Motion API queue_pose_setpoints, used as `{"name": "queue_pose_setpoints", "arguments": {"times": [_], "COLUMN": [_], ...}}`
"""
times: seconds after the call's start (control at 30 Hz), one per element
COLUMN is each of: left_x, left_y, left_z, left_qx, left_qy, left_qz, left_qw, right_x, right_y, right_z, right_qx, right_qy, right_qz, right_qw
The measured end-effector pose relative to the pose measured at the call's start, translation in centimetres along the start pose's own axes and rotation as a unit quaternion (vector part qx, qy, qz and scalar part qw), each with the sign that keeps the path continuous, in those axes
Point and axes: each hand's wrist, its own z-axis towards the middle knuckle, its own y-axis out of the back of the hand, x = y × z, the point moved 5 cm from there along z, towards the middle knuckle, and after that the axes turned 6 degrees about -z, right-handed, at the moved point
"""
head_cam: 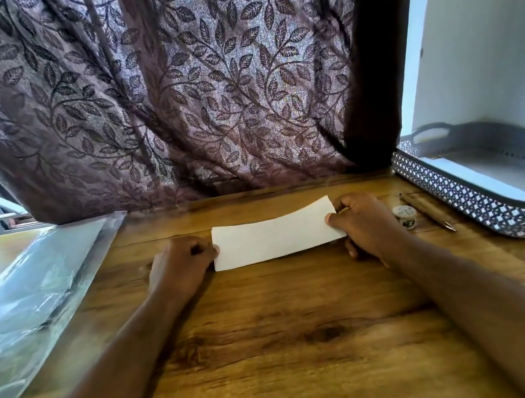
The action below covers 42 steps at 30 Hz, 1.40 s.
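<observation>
A long white strip of paper (274, 236) lies across the middle of the wooden table (274, 318), its far edge slightly bowed. My left hand (180, 264) has its fingers curled and pinches the paper's left end. My right hand (368, 224) pinches the right end between thumb and fingers. Both forearms reach in from the near edge.
A clear plastic sleeve (28, 300) lies at the left. At the right stand a perforated metal tray (484, 206), a small white round container (404, 216) and a wooden pen (428, 211). A leaf-patterned curtain (167, 93) hangs behind the table.
</observation>
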Motion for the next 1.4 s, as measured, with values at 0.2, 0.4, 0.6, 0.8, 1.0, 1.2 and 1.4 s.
{"name": "queue_pose_setpoints", "arguments": {"times": [0.2,0.4,0.6,0.8,1.0,1.2,1.4], "left_x": [0.1,-0.3,0.1,3.0,11.1,19.1,19.6], "left_y": [-0.5,0.2,2.6,8.1,18.5,21.6,21.2], "left_z": [0.1,-0.9,-4.0,-8.3,-14.2,-15.6,-15.7], "left_qx": [0.009,-0.042,-0.08,-0.126,-0.303,-0.233,-0.118], "left_qy": [-0.023,-0.033,-0.075,-0.163,-0.147,0.115,0.292], "left_qz": [0.036,0.033,0.028,0.038,0.059,0.154,0.187], "left_qw": [0.999,0.998,0.994,0.978,0.94,0.953,0.93], "right_x": [1.0,2.3,3.7,9.8,17.6,24.9,29.0], "right_y": [-0.3,-1.4,-1.5,-9.5,-18.0,-23.8,-29.4], "right_z": [-0.2,-2.3,-5.0,-9.7,-16.3,-19.6,-20.4], "right_qx": [-0.064,-0.095,-0.142,-0.025,0.051,0.045,0.112], "right_qy": [0.03,0.07,0.104,0.25,0.417,0.461,0.436], "right_qz": [-0.273,-0.364,-0.419,-0.313,-0.234,-0.095,-0.155], "right_qw": [0.959,0.924,0.891,0.916,0.877,0.881,0.879]}}
